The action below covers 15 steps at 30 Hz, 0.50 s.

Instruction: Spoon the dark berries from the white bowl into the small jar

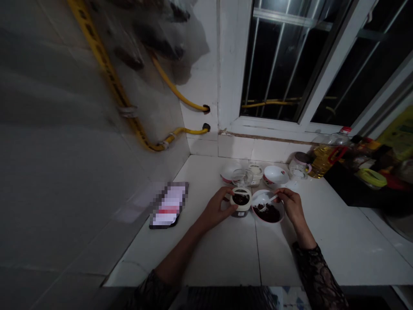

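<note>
Right hand (292, 203), one: pinching one white spoon (273, 198), tip inside the near bowl (282, 212).
Near bowl, one: dark contents (271, 214), kind unclear.
Left hand (220, 207), one: fingers and thumb clasping one open jar (241, 212), left of the near bowl; dark fill.
Behind the near bowl: two bowls (276, 175), the left partly hidden by the clear lid (242, 177); one pale container (256, 173).
Rightward: one oil bottle (322, 160).

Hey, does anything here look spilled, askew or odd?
Nothing looks spilled around the jar in the left hand or the bowl beside it. The phone at left on the counter looks odd, pixelated into coarse squares.
</note>
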Each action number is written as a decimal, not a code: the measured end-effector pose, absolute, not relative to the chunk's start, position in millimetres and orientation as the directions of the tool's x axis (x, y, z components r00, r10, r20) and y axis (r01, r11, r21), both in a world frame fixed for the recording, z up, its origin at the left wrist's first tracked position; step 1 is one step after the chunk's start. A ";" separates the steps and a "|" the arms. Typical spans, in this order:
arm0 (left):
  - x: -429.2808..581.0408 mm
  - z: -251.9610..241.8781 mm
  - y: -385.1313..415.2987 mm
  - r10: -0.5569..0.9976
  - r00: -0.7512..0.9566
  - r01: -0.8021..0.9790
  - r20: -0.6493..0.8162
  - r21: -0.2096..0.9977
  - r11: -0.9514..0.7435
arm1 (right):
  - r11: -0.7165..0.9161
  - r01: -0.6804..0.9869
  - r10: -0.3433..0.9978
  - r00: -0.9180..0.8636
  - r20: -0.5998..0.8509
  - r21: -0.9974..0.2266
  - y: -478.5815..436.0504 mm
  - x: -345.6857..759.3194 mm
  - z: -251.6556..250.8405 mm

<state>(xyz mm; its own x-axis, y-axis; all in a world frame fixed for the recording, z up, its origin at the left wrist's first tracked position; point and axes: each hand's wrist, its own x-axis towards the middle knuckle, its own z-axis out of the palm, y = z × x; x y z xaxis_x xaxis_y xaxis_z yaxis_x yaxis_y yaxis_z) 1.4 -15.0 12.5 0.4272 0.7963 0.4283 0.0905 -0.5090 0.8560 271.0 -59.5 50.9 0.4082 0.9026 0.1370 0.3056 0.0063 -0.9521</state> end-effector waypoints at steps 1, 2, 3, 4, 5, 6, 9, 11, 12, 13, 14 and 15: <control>1.5 12.3 -14.9 0.800 0.424 0.091 0.424 0.859 -0.504 | 0.004 0.312 0.897 0.419 0.141 -0.950 -59.2 271.5 49.9; 1.7 12.2 -14.9 0.803 0.422 0.090 0.420 0.862 -0.499 | 0.003 0.317 0.893 0.427 0.146 -0.948 -58.9 271.7 49.0; 2.0 12.3 -14.9 0.805 0.422 0.089 0.418 0.864 -0.495 | 0.003 0.323 0.889 0.432 0.151 -0.947 -58.9 271.8 48.4; 2.3 12.4 -14.9 0.806 0.421 0.089 0.416 0.865 -0.493 | 0.005 0.331 0.886 0.435 0.157 -0.944 -59.0 271.8 48.1; 2.6 12.7 -14.9 0.805 0.424 0.091 0.414 0.865 -0.493 | 0.007 0.341 0.883 0.438 0.166 -0.940 -59.2 271.7 48.1; 2.8 13.0 -15.1 0.804 0.428 0.093 0.414 0.864 -0.494 | 0.011 0.352 0.881 0.440 0.176 -0.936 -59.5 271.7 48.4; 2.9 14.4 -15.7 0.801 0.432 0.096 0.415 0.861 -0.499 | 0.015 0.351 0.878 0.443 0.180 -0.936 -60.1 271.9 49.5; 2.5 15.0 -15.9 0.800 0.431 0.098 0.417 0.860 -0.501 | 0.021 0.316 0.880 0.444 0.167 -0.948 -59.7 272.7 49.8; 2.2 15.1 -16.0 0.801 0.431 0.101 0.415 0.860 -0.500 | 0.024 0.296 0.881 0.445 0.160 -0.955 -59.3 273.3 49.8; 1.9 15.0 -15.9 0.802 0.433 0.103 0.412 0.861 -0.498 | 0.027 0.276 0.882 0.446 0.153 -0.961 -58.8 273.9 49.8; 1.7 14.8 -15.8 0.801 0.435 0.103 0.411 0.861 -0.498 | 0.031 0.258 0.882 0.447 0.148 -0.966 -58.2 274.5 49.8; 1.5 14.5 -15.5 0.801 0.436 0.102 0.411 0.861 -0.498 | 0.034 0.244 0.881 0.450 0.144 -0.969 -57.7 274.9 50.0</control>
<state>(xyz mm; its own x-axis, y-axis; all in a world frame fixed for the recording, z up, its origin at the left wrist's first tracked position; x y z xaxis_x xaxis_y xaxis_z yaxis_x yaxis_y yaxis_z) 1.5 -15.5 14.5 0.4358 0.8006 0.4113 0.1025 -0.4981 0.8610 274.9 -57.7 50.0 0.4502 0.8812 0.1440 0.2437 0.0338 -0.9693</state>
